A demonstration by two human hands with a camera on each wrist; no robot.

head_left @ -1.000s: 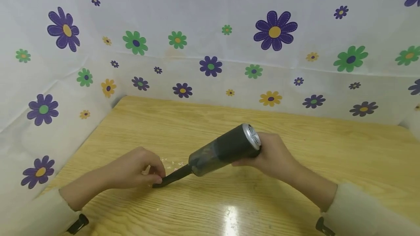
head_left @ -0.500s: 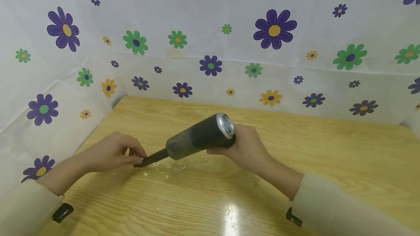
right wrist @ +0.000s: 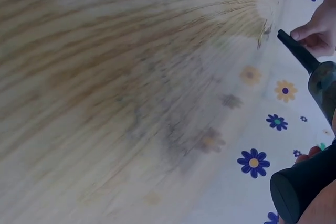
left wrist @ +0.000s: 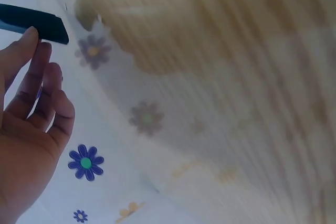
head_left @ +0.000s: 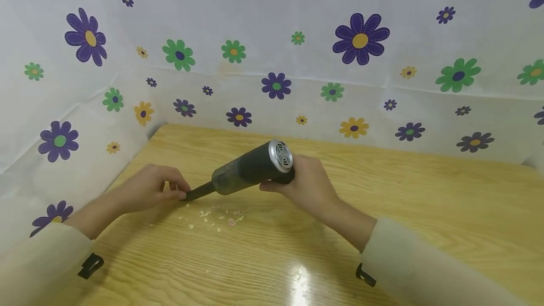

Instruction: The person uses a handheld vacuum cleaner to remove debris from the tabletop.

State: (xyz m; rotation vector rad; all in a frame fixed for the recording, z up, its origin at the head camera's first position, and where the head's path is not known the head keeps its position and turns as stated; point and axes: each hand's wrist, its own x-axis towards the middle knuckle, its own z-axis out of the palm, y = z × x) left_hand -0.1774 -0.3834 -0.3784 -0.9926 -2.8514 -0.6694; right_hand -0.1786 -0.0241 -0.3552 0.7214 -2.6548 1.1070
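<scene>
A black handheld vacuum cleaner [head_left: 250, 168] with a silver vented end is held tilted over the wooden table, its narrow nozzle [head_left: 201, 191] pointing down and left. My right hand [head_left: 312, 187] grips its handle [right wrist: 302, 190]. At the nozzle's tip, my left hand [head_left: 148, 191] pinches it between thumb and fingers, as the left wrist view also shows with the nozzle end [left wrist: 39, 22]. Pale crumbs [head_left: 232, 221] lie scattered on the table just below and in front of the nozzle.
The wooden table [head_left: 403, 202] has a glossy light reflection near its front. A white flower-printed cloth [head_left: 255, 13] hangs behind it and along the left side. Dark straps show at both sleeves.
Both hands and the vacuum cleaner have moved left and away, to the far side of the crumbs. More crumbs are now in sight.
</scene>
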